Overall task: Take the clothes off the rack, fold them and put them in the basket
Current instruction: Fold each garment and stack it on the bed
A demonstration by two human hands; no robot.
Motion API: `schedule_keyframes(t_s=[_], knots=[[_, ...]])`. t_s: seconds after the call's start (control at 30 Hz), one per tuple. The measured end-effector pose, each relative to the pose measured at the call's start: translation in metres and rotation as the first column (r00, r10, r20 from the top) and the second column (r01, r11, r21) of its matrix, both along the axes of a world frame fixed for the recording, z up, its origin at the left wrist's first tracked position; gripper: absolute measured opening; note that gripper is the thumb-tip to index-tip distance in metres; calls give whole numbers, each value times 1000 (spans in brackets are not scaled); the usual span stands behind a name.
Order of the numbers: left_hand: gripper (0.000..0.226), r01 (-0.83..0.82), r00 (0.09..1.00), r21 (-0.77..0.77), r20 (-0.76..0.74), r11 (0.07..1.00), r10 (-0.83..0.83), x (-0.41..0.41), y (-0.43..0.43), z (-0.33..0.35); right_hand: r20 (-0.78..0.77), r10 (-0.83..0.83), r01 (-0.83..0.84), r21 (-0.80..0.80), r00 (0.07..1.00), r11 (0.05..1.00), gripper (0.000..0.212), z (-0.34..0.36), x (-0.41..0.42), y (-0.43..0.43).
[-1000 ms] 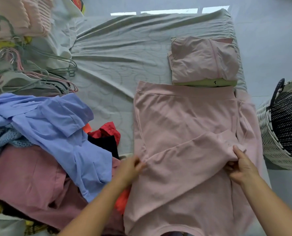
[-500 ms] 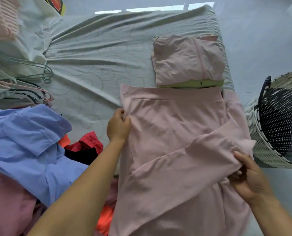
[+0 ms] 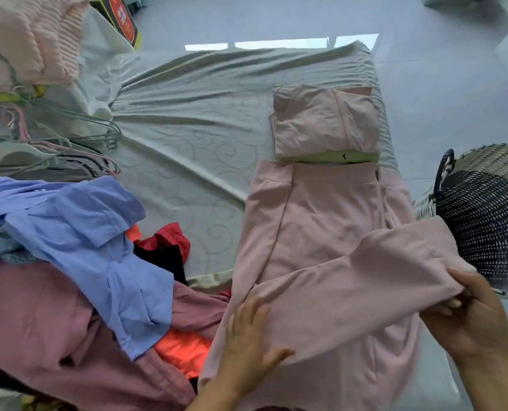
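Pale pink garment (image 3: 329,262) lies flat on the bedsheet (image 3: 187,137), near the wicker basket (image 3: 483,215) at right; fold in progress, 1 sleeve drawn across the body. Left hand (image 3: 251,339) is spread flat, fingers apart, pinning the cloth. Right hand (image 3: 469,318) is pinched on the sleeve end. Likely next: lay sleeve down square, smooth, fold lengthwise. 1 folded stack (image 3: 326,126) sits beyond.

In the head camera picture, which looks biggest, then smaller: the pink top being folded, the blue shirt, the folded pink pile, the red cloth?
1. Pink top being folded
2. Blue shirt
3. Folded pink pile, though it lies farther from the camera, so it may look smaller than it is
4. Red cloth, mostly buried
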State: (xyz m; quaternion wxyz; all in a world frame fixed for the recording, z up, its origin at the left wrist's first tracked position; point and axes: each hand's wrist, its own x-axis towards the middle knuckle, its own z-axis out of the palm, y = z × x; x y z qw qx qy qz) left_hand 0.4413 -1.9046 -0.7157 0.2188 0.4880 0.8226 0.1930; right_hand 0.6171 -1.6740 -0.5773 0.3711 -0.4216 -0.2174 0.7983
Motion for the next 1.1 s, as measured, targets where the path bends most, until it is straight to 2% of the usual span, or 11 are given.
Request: schedule_keyframes(t_s=[0.07, 0.17, 0.33, 0.43, 0.5, 0.6, 0.73, 0.8, 0.9, 1.0, 1.1], knots=[[97, 100, 994, -104, -28, 990, -103, 15, -26, -3, 4, -65, 65, 20, 998, 998, 28, 5, -7, 2], [66, 62, 987, -81, -142, 995, -73, 21, -43, -12, 52, -24, 21, 58, 998, 998, 28, 25, -13, 5], [33, 40, 995, 93, 87, 995, -48, 11, -40, 6, -136, 40, -24, 118, 990, 993, 5, 31, -6, 21], [40, 61, 987, -35, 149, 998, -55, 10, -43, 8, 143, -43, 3, 268, 989, 964, 47, 28, 3, 27], [47, 88, 990, -85, 121, 992, -77, 14, -54, 0, 255, -65, -32, 358, 965, 933, 28, 29, -4, 32], [93, 72, 997, -219, 4, 973, -73, 22, -59, -15, 6, -29, 27, 216, 1000, 976, 46, 35, -32, 20], [20, -53, 983, -133, 169, 990, 75, 30, -59, -18, 131, -97, 65, 229, 987, 971, 38, 36, -62, 24], [8, -220, 879, -144, 400, 965, 260, 24, -62, -23, 118, -54, 24, 243, 992, 970, 27, 46, -81, 29], [7, -238, 844, -183, 446, 954, 297, 10, -69, -25, 157, 5, -43, 239, 988, 970, 22, 47, -128, 41], [16, -342, 631, -335, 611, 878, 479, -7, -70, -26, 225, 124, -171, 202, 966, 964, 12, 22, -186, 59], [16, -410, 479, -392, 676, 824, 560, -18, -61, -26, 444, 378, -461, 93, 812, 882, 36, -18, -220, 66]])
